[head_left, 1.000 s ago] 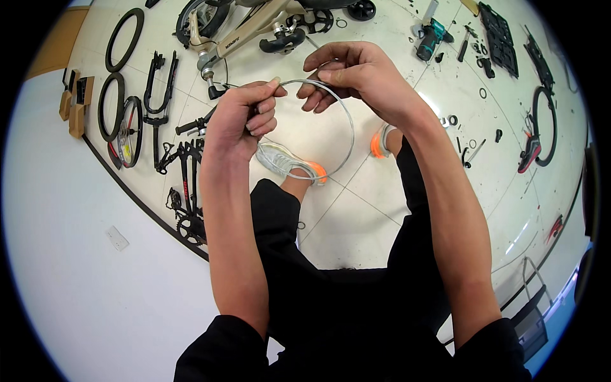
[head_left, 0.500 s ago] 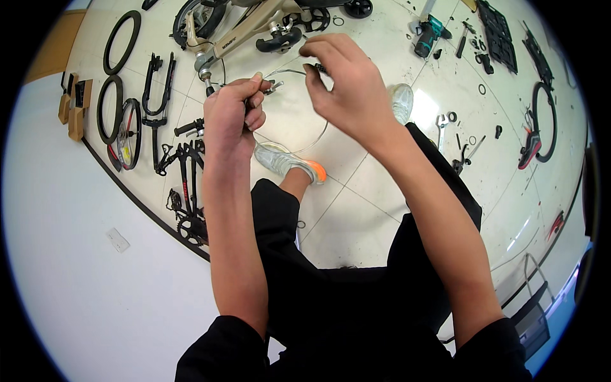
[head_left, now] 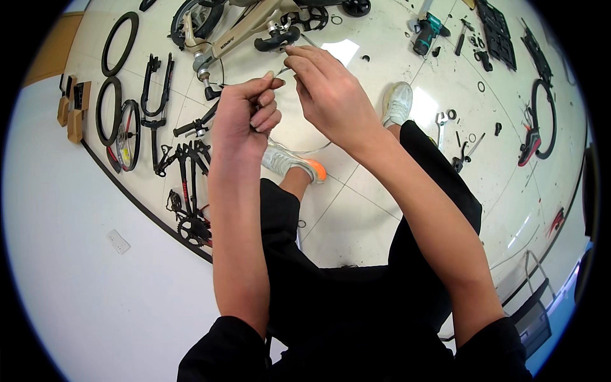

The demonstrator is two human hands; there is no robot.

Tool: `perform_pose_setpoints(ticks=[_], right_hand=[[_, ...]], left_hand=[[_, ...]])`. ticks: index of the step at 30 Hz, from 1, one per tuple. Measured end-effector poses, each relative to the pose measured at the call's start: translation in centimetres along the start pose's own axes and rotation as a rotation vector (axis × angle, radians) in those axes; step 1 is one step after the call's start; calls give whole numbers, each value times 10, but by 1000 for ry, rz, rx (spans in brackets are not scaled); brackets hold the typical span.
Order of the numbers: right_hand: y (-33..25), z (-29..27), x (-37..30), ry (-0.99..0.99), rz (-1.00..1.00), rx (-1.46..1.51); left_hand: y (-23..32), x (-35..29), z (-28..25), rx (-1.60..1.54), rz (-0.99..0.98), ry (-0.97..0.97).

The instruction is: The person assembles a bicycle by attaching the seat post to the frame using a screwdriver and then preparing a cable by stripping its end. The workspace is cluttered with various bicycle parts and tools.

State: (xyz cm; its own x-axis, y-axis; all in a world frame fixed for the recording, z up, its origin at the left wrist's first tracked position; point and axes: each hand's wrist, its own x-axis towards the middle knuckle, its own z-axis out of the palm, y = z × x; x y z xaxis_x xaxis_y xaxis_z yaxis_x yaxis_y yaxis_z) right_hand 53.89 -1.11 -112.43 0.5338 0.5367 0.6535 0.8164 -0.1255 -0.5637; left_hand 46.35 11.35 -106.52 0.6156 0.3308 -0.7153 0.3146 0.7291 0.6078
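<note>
On the person's side of the beige bike frame, the thin cable sat pinched in the left hand, slanting rightward and frameward to the right hand; whether those fingers gripped it, I couldn't tell.

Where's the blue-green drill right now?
In the head view, the drill lies on the floor toward the upper right, up and to the right of the right hand, just left of the hammer.
</note>
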Motion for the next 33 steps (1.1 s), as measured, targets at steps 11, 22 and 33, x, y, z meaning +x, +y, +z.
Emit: perform_pose_setpoints(ticks=[11, 22, 33], right_hand=[[-4, -8, 17, -270, 786, 551], [-9, -24, 34, -619, 1268, 1141], [16, -43, 38, -286, 1356, 893]], left_hand=[[7, -5, 8, 647, 213, 154], [35, -16, -23, 1033, 66, 36], [-19, -22, 22, 1369, 1011, -52]])
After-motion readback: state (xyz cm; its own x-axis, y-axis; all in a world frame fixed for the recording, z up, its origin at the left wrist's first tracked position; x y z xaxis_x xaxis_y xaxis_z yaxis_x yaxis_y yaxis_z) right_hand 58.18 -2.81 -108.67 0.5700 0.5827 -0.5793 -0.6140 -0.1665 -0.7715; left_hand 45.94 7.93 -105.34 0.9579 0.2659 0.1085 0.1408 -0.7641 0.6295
